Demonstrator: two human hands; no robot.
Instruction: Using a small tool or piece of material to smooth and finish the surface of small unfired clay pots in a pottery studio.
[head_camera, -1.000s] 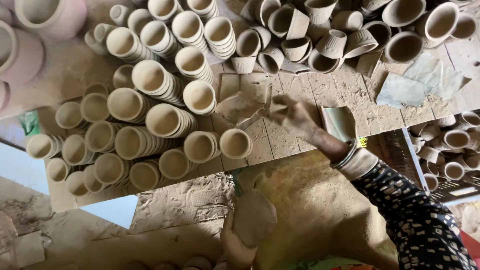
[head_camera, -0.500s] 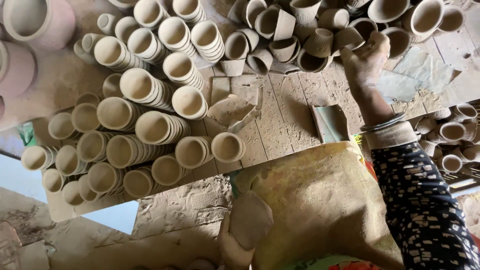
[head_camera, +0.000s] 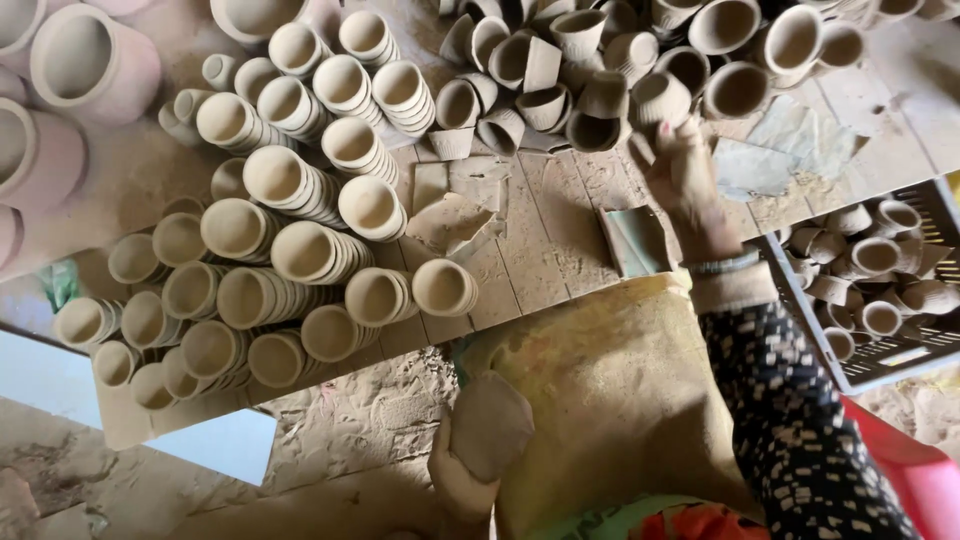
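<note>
Up at the far side of the wooden board (head_camera: 540, 240), right hand (head_camera: 685, 180) stretched out, back of the hand showing, fingertips at a loose clay cup (head_camera: 660, 98) in the jumbled pile of cups (head_camera: 590, 60). Fingers bent down and hidden behind the hand, so cannot tell if closed on the cup or only touching it. Bangle at the wrist, then a patterned sleeve (head_camera: 800, 430) running off the bottom edge. Down at the bottom edge, left hand (head_camera: 460, 490) only partly seen, wrapped around a flat brown lump of clay (head_camera: 490, 425), thumb side hidden under the lump. Just beside it, a dusty yellow cloth (head_camera: 600, 400) spread over the lap. Left on the board, neat rows of stacked cups (head_camera: 290, 250) lying on their sides, mouths facing up at the camera. Torn scraps of card (head_camera: 450, 215) between the rows and the pile. Far right, a dark crate (head_camera: 930, 340) with more cups, cut off by the edge. Top left, bigger pink pots (head_camera: 90, 65), also cut off.
</note>
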